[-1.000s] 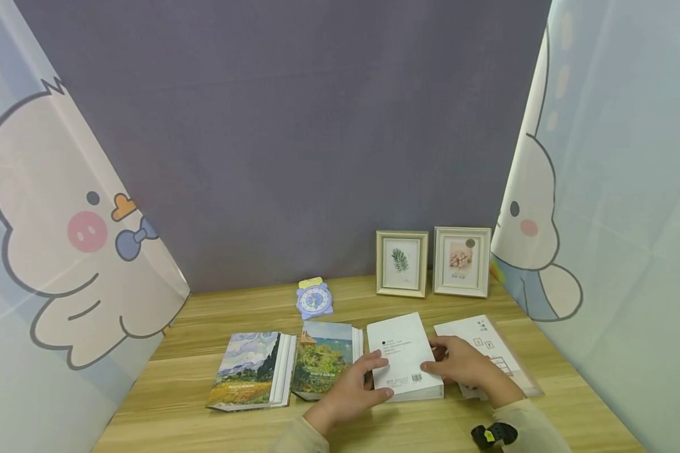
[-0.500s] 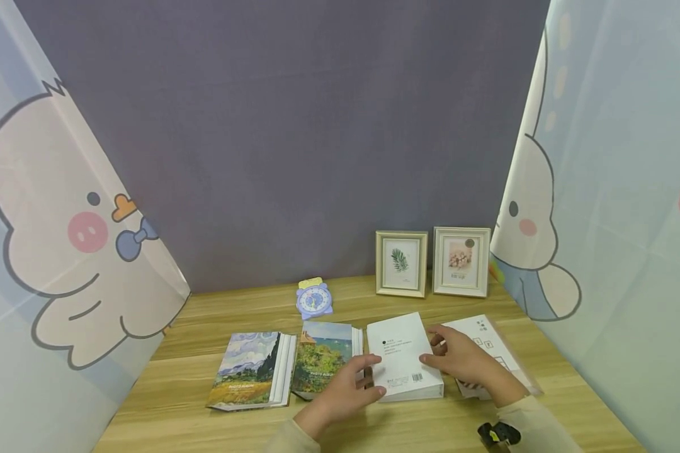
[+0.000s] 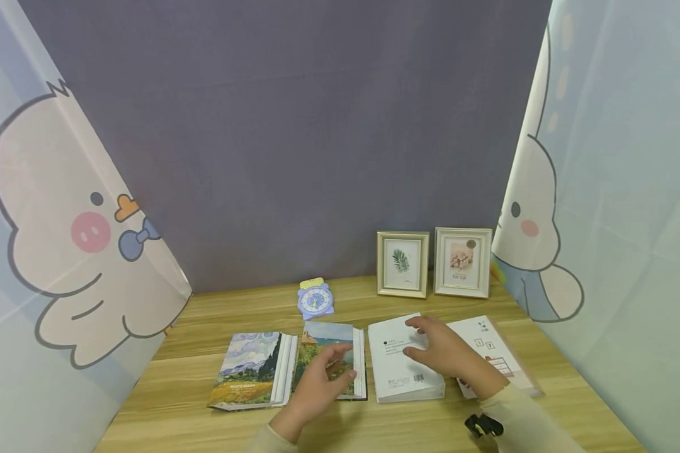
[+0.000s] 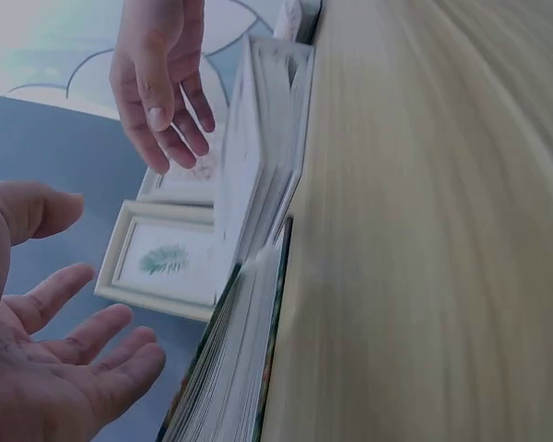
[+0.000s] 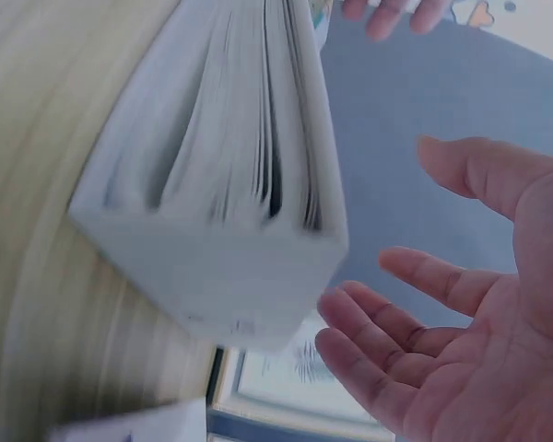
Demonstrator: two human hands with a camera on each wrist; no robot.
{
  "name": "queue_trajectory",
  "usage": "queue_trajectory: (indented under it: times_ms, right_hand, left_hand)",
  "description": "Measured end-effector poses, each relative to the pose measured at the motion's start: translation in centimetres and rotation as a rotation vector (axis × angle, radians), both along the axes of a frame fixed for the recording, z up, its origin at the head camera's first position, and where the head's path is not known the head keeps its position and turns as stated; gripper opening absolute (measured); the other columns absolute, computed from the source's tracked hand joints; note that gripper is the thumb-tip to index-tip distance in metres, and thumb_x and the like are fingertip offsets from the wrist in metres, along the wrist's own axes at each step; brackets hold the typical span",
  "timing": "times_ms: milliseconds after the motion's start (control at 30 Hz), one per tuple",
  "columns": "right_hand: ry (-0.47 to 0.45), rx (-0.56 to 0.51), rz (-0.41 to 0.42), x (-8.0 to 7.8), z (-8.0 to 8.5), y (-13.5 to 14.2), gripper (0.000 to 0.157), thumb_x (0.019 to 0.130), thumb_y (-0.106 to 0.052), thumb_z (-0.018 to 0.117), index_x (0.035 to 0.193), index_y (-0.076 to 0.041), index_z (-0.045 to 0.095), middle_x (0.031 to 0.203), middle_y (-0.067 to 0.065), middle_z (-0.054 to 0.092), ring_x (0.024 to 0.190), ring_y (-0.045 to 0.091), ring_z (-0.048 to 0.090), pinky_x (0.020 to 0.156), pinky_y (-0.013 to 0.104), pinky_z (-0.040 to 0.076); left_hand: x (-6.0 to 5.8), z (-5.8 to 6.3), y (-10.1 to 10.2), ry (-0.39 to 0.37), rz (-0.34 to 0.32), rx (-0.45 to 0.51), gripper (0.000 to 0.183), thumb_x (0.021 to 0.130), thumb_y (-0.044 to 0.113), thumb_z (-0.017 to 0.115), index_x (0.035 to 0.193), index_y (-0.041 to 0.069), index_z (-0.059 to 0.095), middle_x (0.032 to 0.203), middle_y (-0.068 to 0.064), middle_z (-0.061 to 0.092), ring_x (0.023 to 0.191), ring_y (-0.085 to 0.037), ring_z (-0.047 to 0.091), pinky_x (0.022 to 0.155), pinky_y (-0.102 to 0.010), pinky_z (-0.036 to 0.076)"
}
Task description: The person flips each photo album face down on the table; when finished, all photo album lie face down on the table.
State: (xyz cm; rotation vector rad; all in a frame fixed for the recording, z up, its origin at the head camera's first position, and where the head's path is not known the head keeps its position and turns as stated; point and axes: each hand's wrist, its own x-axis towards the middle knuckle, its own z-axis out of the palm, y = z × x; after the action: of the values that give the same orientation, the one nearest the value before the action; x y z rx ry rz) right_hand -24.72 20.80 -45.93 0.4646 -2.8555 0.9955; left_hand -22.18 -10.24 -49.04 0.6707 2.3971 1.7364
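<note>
A thick white photo album [image 3: 401,377] lies on the table, with a barcode and small print on its upper cover. My right hand [image 3: 447,355] is raised over its right side, fingers loosely bent and holding nothing. My left hand [image 3: 317,387] hovers over a photo album [image 3: 315,336] with a seaside painting, its fingers parted around nothing. In the right wrist view the white album's spine [image 5: 212,276] and pages face the camera, beside the relaxed right hand [image 5: 461,341]. The left wrist view has the left palm [image 4: 37,368] turned up, apart from the albums.
Left of these lies a photo album [image 3: 246,371] with a wheat-field painting. At the right is a white book-like item [image 3: 501,358] with line drawings. Two picture frames [image 3: 402,264] stand at the back, near a blue clock-shaped item [image 3: 315,302].
Both hands have come off the white album's sides. The left hand has moved left over the seaside album; the right has lifted over the white album, which stays in place.
</note>
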Motion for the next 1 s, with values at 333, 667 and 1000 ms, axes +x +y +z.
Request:
queue_trajectory:
  times_ms: [333,667,1000]
  right_hand:
    - [0.036,0.011,0.132,-0.9,-0.5,-3.3,0.059,0.091,-0.029,0.084,0.14,-0.006,0.061,0.131,0.015,0.062,0.12,0.035,0.063,0.094,0.056,0.054]
    - [0.013,0.022,0.216,-1.4,-0.9,-6.0,0.059,0.094,-0.027,0.081,0.144,-0.008,0.059,0.135,0.014,0.061,0.129,0.038,0.058,0.098,0.056,0.053]
    - [-0.048,0.019,0.259,-1.2,-0.9,-8.4,0.064,0.095,-0.03,0.079,0.148,-0.004,0.055,0.144,0.017,0.055,0.126,0.038,0.059,0.097,0.057,0.053]
  left_hand:
    - [-0.2,-0.8,-3.0,0.097,0.14,-0.006,0.052,0.102,0.017,0.071,0.149,0.009,0.053,0.152,-0.014,0.054,0.143,-0.041,0.046,0.116,-0.062,0.037]
    - [-1.0,-1.5,-5.3,0.166,0.342,0.042,0.049,0.096,0.003,0.075,0.142,0.01,0.06,0.147,-0.012,0.058,0.141,-0.037,0.05,0.117,-0.06,0.037]
    - [-1.4,-1.7,-6.9,0.04,0.387,0.041,0.056,0.099,0.012,0.075,0.15,0.011,0.053,0.156,-0.02,0.046,0.148,-0.043,0.039,0.118,-0.057,0.035]
